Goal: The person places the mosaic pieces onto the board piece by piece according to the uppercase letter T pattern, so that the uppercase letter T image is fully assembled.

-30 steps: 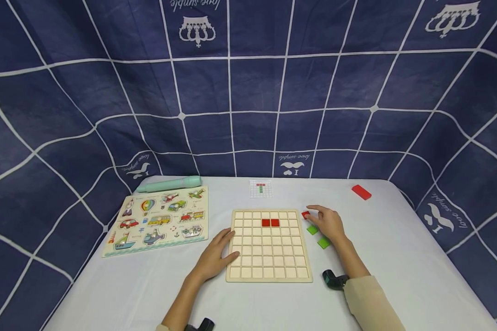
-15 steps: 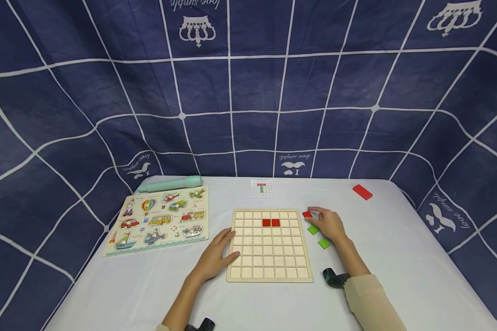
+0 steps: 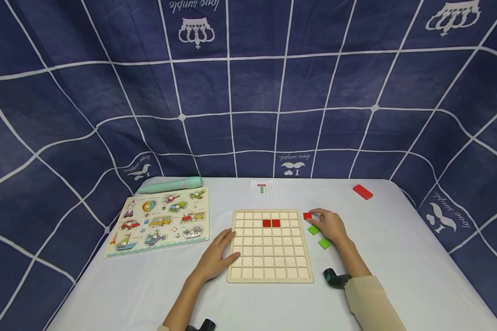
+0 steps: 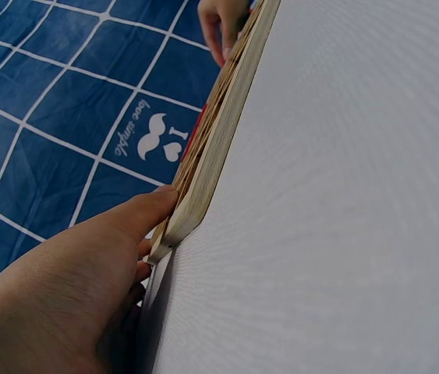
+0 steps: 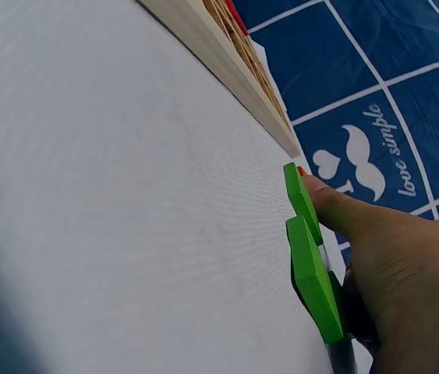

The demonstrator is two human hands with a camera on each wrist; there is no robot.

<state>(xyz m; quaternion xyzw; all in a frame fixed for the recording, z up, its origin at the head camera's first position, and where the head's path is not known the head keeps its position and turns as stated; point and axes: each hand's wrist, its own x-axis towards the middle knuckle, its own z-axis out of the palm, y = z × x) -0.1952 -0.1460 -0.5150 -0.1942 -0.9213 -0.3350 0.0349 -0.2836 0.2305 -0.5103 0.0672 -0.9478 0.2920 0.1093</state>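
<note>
My left hand (image 3: 215, 257) holds the left edge of a wooden grid board (image 3: 269, 264), thumb on its top and fingers along its side. Two red square tiles (image 3: 275, 223) sit side by side in the board's second row. Just off the board's upper right corner, my right hand (image 3: 330, 225) pinches another red tile (image 3: 307, 215) between thumb and finger. In the right wrist view most of that tile is hidden behind the thumb (image 5: 332, 204). Two green tiles (image 3: 313, 230) lie on the table below it, by the right hand.
A small pattern card (image 3: 261, 189) with red and green squares lies behind the board. To the left are a vehicle picture puzzle (image 3: 161, 220) and a mint-green pen-shaped thing (image 3: 171, 185). A red block (image 3: 362, 192) lies at the back right. Blue checked cloth (image 3: 257, 92) hangs behind the table.
The right thumb and finger have come together on the loose red tile, which has turned slightly and now sits square to the view. The left hand and the board stay in place.
</note>
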